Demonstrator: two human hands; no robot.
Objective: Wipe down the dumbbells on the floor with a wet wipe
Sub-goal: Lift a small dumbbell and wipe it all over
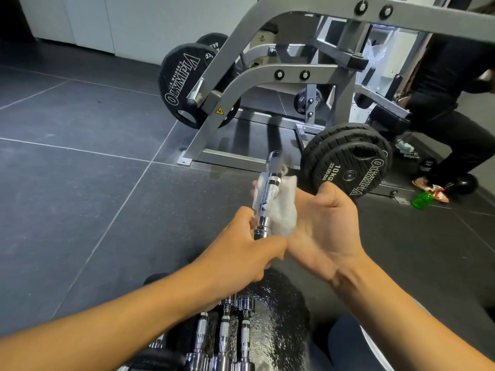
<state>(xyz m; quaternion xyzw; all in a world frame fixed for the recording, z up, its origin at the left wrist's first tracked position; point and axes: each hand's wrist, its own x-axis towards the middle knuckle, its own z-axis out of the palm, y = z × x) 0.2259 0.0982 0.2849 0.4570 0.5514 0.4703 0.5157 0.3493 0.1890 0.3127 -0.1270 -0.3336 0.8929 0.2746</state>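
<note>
Dark tiled gym floor (80,183) here, with a grey weight machine (267,76) sitting at the back and black Olympia plates (351,162) hanging on its pegs. More plates (184,84) are showing on the far left side of the frame.

The left hand (246,253) is gripping the near end of a chrome dumbbell handle (267,194), fingers curled round it, so that end is mostly hiding inside the fist. The handle is pointing up and away from the camera, off the floor. The right hand (326,228) is lying open, palm up, just beside the bar, and a white wet wipe (284,207) is sitting between the palm and the knurled middle of the bar. Part of the wipe is tucking behind the bar, and fingertips are peeking out on the far side, but I can't tell how far they're wrapping.

Down at the bottom edge a few more chrome dumbbells (225,336) are lying side by side on the floor, getting cut off by the frame and partly covered by the left forearm.

Over on the right another person in black (455,116) is standing, only partly in shot, with a green bottle (422,200) lying on the floor near their foot.
</note>
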